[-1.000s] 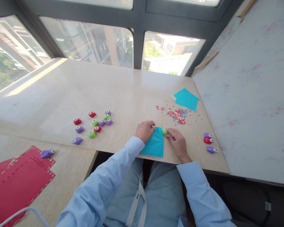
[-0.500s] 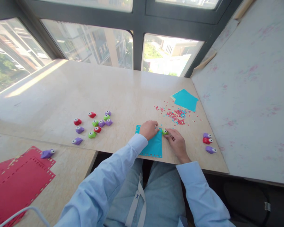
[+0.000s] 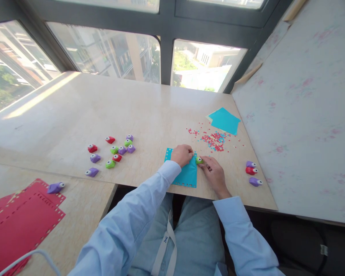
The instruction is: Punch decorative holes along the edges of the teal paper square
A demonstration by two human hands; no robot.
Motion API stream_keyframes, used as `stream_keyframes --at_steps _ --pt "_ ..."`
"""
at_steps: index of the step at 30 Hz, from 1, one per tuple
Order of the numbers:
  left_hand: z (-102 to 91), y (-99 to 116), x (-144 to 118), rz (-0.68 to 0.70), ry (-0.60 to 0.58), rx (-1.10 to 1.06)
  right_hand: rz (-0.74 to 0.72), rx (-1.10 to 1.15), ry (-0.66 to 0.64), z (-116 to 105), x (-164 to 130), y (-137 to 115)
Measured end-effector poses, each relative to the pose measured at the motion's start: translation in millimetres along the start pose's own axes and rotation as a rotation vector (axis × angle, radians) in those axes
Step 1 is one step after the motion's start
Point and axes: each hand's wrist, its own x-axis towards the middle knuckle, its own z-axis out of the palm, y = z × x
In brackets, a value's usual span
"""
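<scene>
I'm gripping a green punch [image 3: 199, 160] in my right hand [image 3: 215, 173], at the right edge of a blue sheet [image 3: 188, 177] lying on the table [image 3: 149, 165] in front of me. My left hand [image 3: 181, 155] is resting curled on the sheet; can't tell if it's pinching. White strap [image 3: 165, 243] on my lap is showing "X".

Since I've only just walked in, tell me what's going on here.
A person's left hand rests on a blue sheet, near its far right corner, while the right hand holds a small green punch at the sheet's right edge. The sheet's left and near edges are already holed. Red and blue paper bits lie scattered beyond the hands, and red sheets with holed edges lie off to the left. More punches sit to either side.
</scene>
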Motion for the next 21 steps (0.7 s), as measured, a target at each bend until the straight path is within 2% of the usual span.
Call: stream_keyframes --at_steps 4,8,21 --pt "0.0 0 -5 0.02 -0.05 -0.043 -0.003 0.007 -0.007 -1 0 -1" --pt "0.1 -1 -11 0.026 -0.051 -0.06 -0.003 0.003 -0.012 -1 0 -2" --pt "11.1 3 -1 -0.02 0.08 -0.055 0.002 -0.013 -0.011 -2 0 -6"
